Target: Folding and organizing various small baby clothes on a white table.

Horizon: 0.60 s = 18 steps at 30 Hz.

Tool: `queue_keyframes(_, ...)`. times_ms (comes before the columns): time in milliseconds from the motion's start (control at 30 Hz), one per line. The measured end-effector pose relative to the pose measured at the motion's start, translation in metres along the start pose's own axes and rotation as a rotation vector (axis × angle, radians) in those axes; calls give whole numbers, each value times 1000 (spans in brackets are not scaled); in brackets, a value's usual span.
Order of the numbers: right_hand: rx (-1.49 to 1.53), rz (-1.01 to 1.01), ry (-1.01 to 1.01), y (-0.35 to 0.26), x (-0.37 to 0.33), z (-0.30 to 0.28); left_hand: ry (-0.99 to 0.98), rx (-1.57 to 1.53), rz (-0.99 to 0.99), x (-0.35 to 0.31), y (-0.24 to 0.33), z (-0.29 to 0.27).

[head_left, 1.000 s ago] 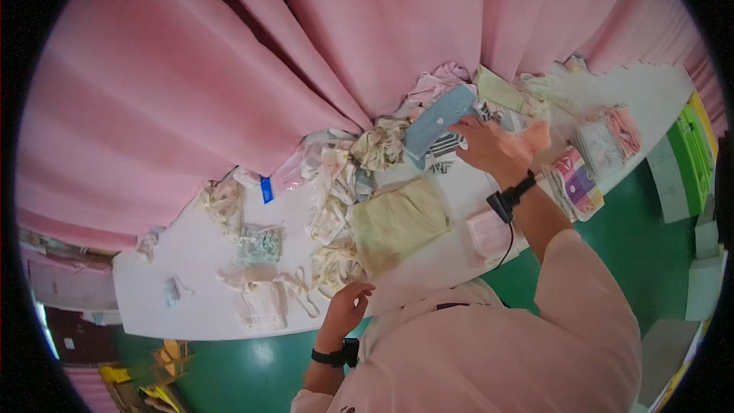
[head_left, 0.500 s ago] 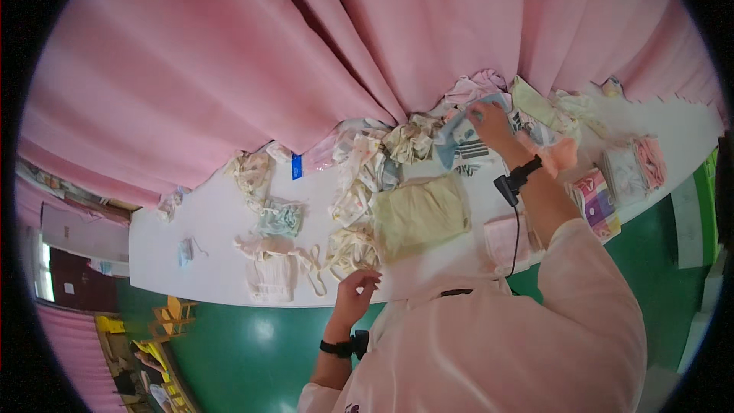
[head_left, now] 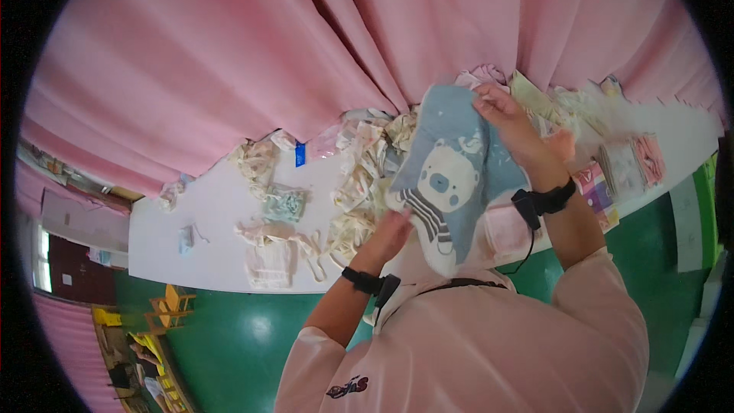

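Blue cloth [head_left: 459, 160] newly aloft in right grip [head_left: 505, 116]

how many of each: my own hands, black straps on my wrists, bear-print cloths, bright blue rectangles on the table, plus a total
Left hand and right hand: 2
Black wrist straps: 2
Grey-blue bear-print cloth: 1
Bright blue rectangle: 1
Total: 6

I see the left of 2 head-worn fisheyes face down over the near table [head_left: 218, 218], far curtain [head_left: 229, 53] beyond.
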State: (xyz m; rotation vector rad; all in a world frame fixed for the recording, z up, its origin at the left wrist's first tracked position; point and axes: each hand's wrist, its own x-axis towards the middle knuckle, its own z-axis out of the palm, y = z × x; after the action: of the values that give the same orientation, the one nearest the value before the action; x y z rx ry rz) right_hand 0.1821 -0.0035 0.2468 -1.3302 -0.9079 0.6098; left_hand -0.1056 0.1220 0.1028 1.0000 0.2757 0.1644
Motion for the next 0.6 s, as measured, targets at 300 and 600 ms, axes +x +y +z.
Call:
queue_keyframes(300,-390,422,15,201,-114,-32,309,318,-141,7,-42,-24)
queue_keyframes(600,-834,14,-169,172,-96,1,497,737,175,9,-53,-50)
